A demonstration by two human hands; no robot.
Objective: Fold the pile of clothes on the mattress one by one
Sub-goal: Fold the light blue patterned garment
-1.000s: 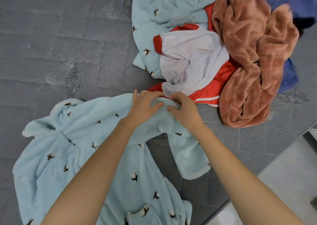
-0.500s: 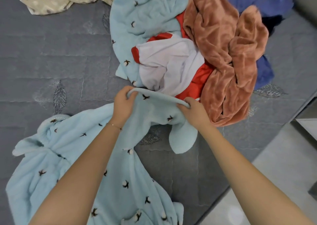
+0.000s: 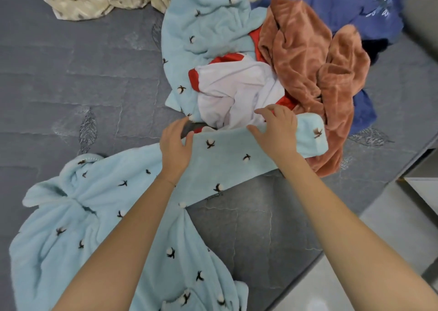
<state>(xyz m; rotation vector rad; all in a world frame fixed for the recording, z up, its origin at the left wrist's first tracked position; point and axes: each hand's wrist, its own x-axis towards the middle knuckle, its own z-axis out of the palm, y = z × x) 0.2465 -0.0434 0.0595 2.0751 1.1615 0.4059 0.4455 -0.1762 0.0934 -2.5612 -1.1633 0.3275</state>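
Blue sleeve [image 3: 225, 154] flat, cuff [image 3: 312, 135] pointing right (slightly away).

white print on blue garment [image 3: 331, 5] — unreadable

Mattress [image 3: 71, 85] bears blue robe [image 3: 99, 216]; clothes pile [image 3: 303, 57].

Both hands spread a light-blue fleece sleeve [image 3: 237, 154] flat; left hand [image 3: 175, 145], right hand [image 3: 275, 133]; clothes pile [image 3: 296, 57] just beyond the fingertips.
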